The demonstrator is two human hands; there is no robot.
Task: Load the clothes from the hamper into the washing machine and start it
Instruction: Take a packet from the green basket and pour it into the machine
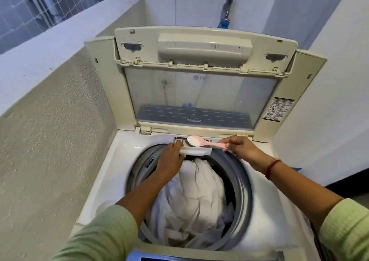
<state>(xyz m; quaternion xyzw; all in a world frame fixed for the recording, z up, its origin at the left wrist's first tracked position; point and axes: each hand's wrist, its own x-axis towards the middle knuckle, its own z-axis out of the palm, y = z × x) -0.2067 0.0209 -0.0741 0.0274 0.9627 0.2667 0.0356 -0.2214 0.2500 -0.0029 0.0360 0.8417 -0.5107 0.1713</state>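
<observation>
Clothes [191, 191] lay heaped in the washing machine [111, 171] drum, below both grips. Our left grip [171, 158] clasped the pulled-out detergent drawer [197, 152]; our right grip [239, 147] pinched a pink spoon [207, 143] of white powder just above it. The lid [199, 93] stood raised behind.

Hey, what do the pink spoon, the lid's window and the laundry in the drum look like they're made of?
Pink spoon: likely plastic, smooth, slightly glossy, evenly coloured.
Lid window: a clear panel, glass or plastic, can't tell which; things behind it show through hazily.
Laundry: soft white fabric, possibly cotton, matte, lying in loose folds.
</observation>
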